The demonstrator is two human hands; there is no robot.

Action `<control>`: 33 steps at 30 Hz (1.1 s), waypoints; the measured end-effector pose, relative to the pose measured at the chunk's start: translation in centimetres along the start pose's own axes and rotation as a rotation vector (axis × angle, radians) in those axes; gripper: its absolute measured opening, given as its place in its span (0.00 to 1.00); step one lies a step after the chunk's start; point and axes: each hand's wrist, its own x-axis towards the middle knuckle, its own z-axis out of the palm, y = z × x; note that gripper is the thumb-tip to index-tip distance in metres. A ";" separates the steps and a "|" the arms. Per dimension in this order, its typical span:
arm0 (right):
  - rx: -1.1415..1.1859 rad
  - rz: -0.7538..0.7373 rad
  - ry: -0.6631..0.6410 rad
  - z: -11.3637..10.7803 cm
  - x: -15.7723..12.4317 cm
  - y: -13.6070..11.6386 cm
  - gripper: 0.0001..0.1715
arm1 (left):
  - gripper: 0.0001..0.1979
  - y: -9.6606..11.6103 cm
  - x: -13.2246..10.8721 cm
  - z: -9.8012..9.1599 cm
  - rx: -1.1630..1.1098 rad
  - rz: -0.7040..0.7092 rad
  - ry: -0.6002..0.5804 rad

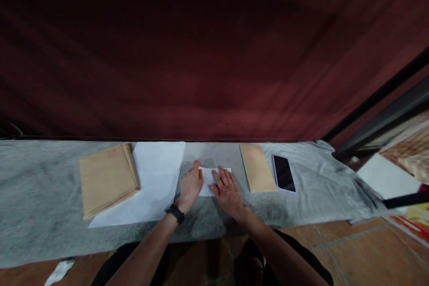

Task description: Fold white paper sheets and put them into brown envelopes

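Lying on the worktop (311,187), the small white paper (205,182) sits under flat, slightly parted fingers of the right hand (229,193). The left hand (191,184) meets its left edge, grip unclear.

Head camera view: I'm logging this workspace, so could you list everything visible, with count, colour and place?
Curtain: one, dark red, behind
Cloth: one, grey, under the papers
Stacked envelopes: number unclear, brown, left
Large paper: number unclear, white, partly under the stack
Small paper: number unclear, white, centre
Single envelope: one, brown, right of centre
Phone: one, black screen, pale purple edge, right
Bars: several, dark, far right
Panel: one, white, far right
Scrap: one, white, floor
Watch: one, black, left wrist
Left hand, right hand: two, bare, at the small paper
Legs: two, dark-clothed, bottom
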 end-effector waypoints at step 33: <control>-0.120 -0.038 -0.087 -1.0 0.8 4.3 0.31 | 0.33 -0.7 -4.0 5.6 0.072 0.510 0.237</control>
